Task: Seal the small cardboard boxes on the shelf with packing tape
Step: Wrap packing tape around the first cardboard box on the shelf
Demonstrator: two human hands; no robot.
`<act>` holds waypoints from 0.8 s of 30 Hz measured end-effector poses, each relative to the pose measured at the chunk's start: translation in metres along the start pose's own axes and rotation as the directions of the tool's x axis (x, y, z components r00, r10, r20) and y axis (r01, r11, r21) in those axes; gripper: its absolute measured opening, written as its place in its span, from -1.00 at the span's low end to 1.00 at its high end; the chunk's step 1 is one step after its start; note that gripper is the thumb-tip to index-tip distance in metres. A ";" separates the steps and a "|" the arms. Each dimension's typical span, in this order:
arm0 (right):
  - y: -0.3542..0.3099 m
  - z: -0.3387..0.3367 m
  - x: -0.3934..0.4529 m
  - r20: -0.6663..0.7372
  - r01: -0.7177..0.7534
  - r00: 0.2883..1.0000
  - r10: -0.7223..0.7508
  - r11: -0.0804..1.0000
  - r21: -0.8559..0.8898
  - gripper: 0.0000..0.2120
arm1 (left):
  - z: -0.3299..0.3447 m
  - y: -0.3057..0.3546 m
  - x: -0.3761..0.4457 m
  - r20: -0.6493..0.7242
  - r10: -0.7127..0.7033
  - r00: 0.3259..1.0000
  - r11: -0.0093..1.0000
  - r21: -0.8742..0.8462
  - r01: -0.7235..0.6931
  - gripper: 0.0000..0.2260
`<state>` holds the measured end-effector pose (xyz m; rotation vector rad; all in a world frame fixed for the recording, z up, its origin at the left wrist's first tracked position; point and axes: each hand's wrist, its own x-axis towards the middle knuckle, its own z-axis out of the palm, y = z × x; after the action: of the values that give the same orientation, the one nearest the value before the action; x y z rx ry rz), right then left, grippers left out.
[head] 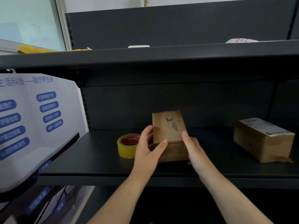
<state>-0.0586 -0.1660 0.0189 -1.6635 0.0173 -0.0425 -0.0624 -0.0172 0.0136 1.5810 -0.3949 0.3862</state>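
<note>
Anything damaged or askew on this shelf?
Yes. The labelled box at right has a torn, ragged lower front corner. The small box between both hands has its lid flap standing up, unsealed. The tape roll lies untouched.

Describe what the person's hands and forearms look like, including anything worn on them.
Both the left hand and the right hand are bare: no gloves, rings, watch or bracelets show. The forearms are uncovered to the frame's bottom edge, with no sleeve in view. Fingernails look short and unpainted.

Bare forearms, no sleeves, unadorned hands (169, 147)
</note>
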 end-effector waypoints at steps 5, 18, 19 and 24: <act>0.014 -0.002 0.015 -0.048 -0.188 0.982 0.181 0.951 -0.246 -0.10 | 0.009 -0.015 0.001 0.010 -0.203 0.979 0.976 0.085 0.202 -0.46; 0.020 -0.010 0.009 -0.153 0.061 0.983 -0.102 0.965 -0.256 -0.30 | -0.036 -0.037 0.027 0.004 0.190 0.982 0.455 0.886 -0.092 -0.66; 0.018 -0.011 0.006 -0.190 0.126 0.966 -0.174 0.963 -0.240 -0.33 | -0.042 -0.043 0.031 0.018 0.143 0.990 0.312 0.948 -0.062 -0.63; 0.007 -0.015 -0.004 -0.258 0.269 0.910 -0.324 0.936 -0.226 -0.58 | -0.059 -0.065 0.043 -0.013 -0.081 0.997 0.029 0.999 0.015 -0.42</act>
<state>-0.0635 -0.1817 0.0129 -1.8211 -0.0100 -0.5350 0.0058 0.0440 -0.0206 3.0873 0.0038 0.6482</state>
